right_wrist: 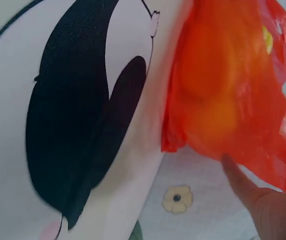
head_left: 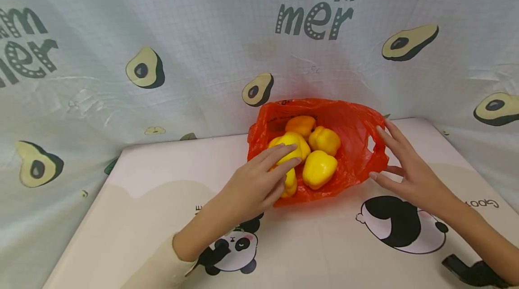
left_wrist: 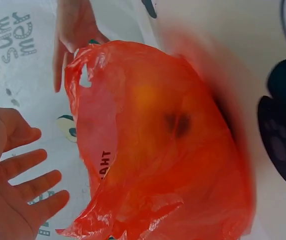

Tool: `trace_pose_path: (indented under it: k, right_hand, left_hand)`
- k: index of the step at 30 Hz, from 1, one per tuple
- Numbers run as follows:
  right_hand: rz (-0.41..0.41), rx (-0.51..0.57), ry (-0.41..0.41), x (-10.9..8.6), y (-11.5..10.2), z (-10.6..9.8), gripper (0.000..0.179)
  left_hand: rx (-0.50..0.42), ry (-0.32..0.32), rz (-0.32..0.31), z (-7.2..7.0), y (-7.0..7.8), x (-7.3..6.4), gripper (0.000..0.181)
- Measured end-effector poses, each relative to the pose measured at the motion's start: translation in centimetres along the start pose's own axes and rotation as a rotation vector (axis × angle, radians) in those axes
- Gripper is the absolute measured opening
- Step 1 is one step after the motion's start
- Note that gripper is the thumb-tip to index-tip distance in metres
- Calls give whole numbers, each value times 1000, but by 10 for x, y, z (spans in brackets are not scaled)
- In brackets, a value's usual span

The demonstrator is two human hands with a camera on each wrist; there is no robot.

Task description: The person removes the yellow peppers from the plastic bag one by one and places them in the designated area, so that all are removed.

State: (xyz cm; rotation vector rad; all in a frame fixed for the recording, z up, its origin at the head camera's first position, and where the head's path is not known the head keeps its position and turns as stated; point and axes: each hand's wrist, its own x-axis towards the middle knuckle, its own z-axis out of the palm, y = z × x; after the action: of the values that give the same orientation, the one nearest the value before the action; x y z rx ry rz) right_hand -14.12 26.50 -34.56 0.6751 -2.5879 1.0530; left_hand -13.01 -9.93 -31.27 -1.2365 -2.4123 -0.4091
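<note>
A red plastic bag [head_left: 348,162] stands with its mouth turned toward me, and its thin walls look see-through in the left wrist view. Inside are several yellow bell peppers [head_left: 320,169] and an orange bell pepper [head_left: 300,125] at the back. My left hand [head_left: 259,181] is over the bag's left side, fingers stretched out and holding nothing; it partly hides the peppers below. At the right side of the bag, by its handle hole, my right hand [head_left: 409,172] has its fingers spread, with fingertips right at the rim.
The bag is on a table [head_left: 154,217] with a pale cover printed with pandas. Behind it hangs a white curtain [head_left: 202,45] with avocado prints and lettering. A black strap [head_left: 470,271] is around the right wrist.
</note>
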Motion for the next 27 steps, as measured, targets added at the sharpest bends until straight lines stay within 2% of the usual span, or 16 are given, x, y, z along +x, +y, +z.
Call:
trace_pose_path:
  k: [6, 10, 14, 20, 23, 27]
  right_hand:
    - [-100, -97, 63, 13, 1, 11, 108]
    - [-135, -81, 9, 23, 7, 16, 108]
    - [-138, -40, -53, 29, 13, 21, 108]
    - [-141, -52, -111, 36, 15, 26, 109]
    - [-113, -40, -144, 40, 12, 27, 107]
    - [-63, -19, -171, 44, 7, 29, 105]
  left_hand:
    - [5, -68, -89, 5, -4, 21, 49]
    - [7, -110, -148, 8, -8, 36, 54]
    - [-29, -191, -234, 9, -12, 48, 55]
    - [-194, -322, -372, 9, -25, 61, 60]
    - [-259, -376, -392, 6, -35, 66, 61]
    - [-277, -491, -388, -1, -48, 77, 56]
